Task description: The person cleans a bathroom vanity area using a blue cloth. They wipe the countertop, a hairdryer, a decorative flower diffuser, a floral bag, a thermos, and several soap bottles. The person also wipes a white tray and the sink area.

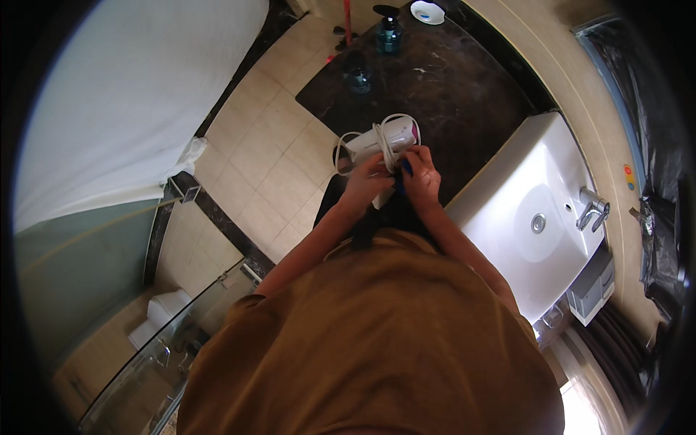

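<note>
From my head feed: white hair dryer (401, 133) sits just above frame center, body slanted, pink end toward upper right. White cord (387, 151) wound around its middle, loops sticking out left and above. Left hand (368, 179) is at the lower side of the dryer, fingers curled in by the cord; can't tell from here whether they're clamped. Right hand (423, 177) just beside it, fingers bent and bunched near a small blue piece (407, 168); grip hidden, can't call it.

Dark counter (471, 94) runs behind, upper center. On it: teal pump bottle (389, 36) near the top, darker bottle (357, 78) below it, white dish (428, 12) at the top edge. White sink (493, 239) at right with chrome faucet (594, 210). Tile floor (254, 138) left of the counter, white curtain (138, 87) upper left.
</note>
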Demonstrator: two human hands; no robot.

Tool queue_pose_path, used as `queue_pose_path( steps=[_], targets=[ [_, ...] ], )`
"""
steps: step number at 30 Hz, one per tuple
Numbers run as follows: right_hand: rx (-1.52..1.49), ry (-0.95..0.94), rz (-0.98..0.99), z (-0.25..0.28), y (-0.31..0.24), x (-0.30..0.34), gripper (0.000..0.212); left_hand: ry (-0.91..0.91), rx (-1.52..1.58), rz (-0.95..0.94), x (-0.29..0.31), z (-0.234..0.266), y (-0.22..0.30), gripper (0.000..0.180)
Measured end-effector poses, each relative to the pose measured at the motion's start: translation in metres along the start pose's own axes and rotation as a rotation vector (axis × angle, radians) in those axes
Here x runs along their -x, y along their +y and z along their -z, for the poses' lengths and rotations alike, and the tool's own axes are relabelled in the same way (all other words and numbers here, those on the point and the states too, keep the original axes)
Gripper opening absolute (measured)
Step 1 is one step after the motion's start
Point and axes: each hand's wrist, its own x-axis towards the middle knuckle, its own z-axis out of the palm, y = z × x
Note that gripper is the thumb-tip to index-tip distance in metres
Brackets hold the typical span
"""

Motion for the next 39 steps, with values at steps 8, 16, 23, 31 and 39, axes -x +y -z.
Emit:
queue_pose_path(
  steps=[8,16,23,31,39],
  targets=[
    [0.026,-0.047,-0.013,0.003,0.001,-0.003,0.026,-0.054,-0.022,-0.034,0.001,-0.005,0.017,0.051],
    [-0.042,-0.084,0.023,0.002,-0.006,0.001,0.028,-0.085,0.139,-0.059,-0.003,-0.009,0.018,0.038],
    [-0.096,-0.107,0.057,0.010,-0.010,0.000,0.034,-0.086,0.161,-0.022,-0.008,-0.007,0.013,0.037],
    [0.029,-0.120,-0.011,0.008,-0.014,-0.003,0.037,-0.034,0.235,0.118,-0.007,-0.014,0.026,0.028],
    [0.137,-0.123,0.091,0.000,-0.001,-0.003,0.042,-0.068,0.278,0.134,-0.014,-0.008,0.014,0.030]
  ],
)
